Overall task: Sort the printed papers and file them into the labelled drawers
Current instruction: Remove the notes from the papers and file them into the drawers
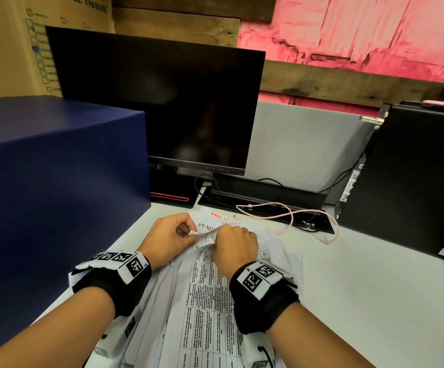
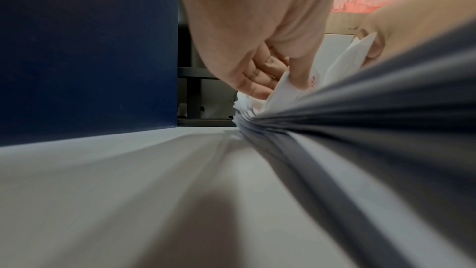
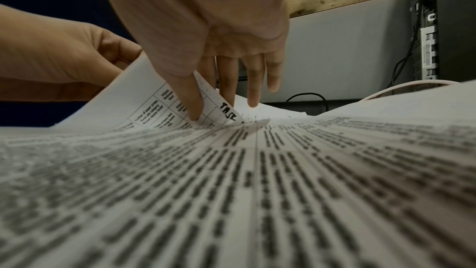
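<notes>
Looking down from the head view, I see the printed papers (image 1: 205,293) lying in a loose, fanned stack on the pale grey worktop (image 1: 361,288), so I judge the sorting barely begun: nothing looks filed, and I can make out no labelled drawers. My left hand (image 1: 166,239) pinches the raised top corner of the uppermost sheet, and my right hand (image 1: 235,249) curls onto the same edge just beside it. A dark blue box (image 1: 56,168) stands at the left, a black monitor (image 1: 159,102) behind, a black computer tower (image 1: 414,176) at the right, a pink cable (image 1: 289,216) looping between. From the left wrist, the left grip closes finger and thumb on several white sheet corners (image 2: 280,91), layered paper edges running alongside. From the right wrist, the right thumb (image 3: 188,97) and a finger nip a curled corner marked "TASK" (image 3: 228,111); the other fingers hang straight.
</notes>
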A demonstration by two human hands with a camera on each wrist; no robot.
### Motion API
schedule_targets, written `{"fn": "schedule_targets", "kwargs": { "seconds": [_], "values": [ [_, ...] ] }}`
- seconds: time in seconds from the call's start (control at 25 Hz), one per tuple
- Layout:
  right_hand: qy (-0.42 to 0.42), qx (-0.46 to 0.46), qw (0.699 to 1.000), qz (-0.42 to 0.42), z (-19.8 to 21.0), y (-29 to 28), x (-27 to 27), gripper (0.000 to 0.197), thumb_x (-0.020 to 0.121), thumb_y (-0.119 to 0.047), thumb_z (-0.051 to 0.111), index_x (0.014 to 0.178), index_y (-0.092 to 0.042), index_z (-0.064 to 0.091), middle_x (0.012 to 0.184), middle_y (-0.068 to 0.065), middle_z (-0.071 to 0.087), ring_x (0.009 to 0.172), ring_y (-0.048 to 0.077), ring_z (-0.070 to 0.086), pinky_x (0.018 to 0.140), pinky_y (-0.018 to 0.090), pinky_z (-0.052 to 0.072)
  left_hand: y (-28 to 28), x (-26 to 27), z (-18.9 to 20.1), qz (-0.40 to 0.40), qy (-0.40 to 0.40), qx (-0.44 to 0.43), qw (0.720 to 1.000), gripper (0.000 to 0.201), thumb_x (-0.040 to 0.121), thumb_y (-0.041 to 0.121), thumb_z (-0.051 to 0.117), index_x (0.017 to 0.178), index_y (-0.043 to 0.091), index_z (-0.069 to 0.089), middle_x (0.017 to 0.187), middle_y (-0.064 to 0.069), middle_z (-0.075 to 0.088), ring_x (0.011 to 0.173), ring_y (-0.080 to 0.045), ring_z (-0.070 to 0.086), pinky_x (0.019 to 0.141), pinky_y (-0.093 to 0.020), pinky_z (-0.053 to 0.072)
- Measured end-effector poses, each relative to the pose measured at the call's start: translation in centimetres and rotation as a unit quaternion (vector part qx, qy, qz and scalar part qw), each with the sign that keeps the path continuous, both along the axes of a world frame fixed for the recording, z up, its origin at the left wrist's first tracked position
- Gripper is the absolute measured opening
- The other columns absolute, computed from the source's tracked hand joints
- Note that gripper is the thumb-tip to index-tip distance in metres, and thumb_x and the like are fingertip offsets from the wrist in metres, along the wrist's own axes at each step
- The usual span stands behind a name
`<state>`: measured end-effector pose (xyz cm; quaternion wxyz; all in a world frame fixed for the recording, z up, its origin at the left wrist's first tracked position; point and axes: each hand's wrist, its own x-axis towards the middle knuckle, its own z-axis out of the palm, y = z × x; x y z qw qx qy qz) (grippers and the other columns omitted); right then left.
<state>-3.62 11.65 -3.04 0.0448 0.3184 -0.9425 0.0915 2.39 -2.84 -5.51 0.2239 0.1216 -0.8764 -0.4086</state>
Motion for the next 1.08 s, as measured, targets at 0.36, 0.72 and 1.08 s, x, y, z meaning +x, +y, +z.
{"fn": "schedule_targets", "kwargs": {
  "seconds": [0.36,0.72,1.08],
  "values": [
    [0.012,0.005,1.000,-0.028,0.1,-0.1,-0.1,0.014,0.094,-0.024,0.055,0.103,-0.018,0.062,0.110,0.005,0.065,0.111,0.028,0.054,0.095,0.038,0.036,0.4,0.1,0.0,-0.009,-0.024,-0.041,0.999,0.017,0.082,0.021,0.074,0.072,0.028,0.062,0.071,0.007,0.057,0.058,-0.003,0.050,0.057,-0.010,0.042],
    [0.011,-0.004,1.000,-0.028,0.2,-0.1,-0.2,0.013,0.094,-0.021,0.054,0.106,-0.017,0.059,0.110,0.005,0.065,0.112,0.027,0.052,0.094,0.037,0.037,-0.8,-0.5,-0.4,0.077,-0.010,0.008,0.997,0.013,0.082,0.025,0.075,0.083,0.019,0.062,0.072,0.002,0.069,0.067,-0.013,0.063,0.064,-0.027,0.054],
    [0.040,-0.011,0.999,-0.021,0.0,-0.1,-0.5,0.017,0.091,-0.020,0.057,0.107,-0.015,0.061,0.115,0.005,0.060,0.113,0.028,0.049,0.094,0.037,0.038,-1.1,0.3,-0.5,0.000,-0.048,0.129,0.990,0.034,0.082,0.042,0.069,0.070,0.013,0.059,0.056,0.006,0.052,0.048,-0.005,0.042,0.047,-0.016,0.036]
  ]
}}
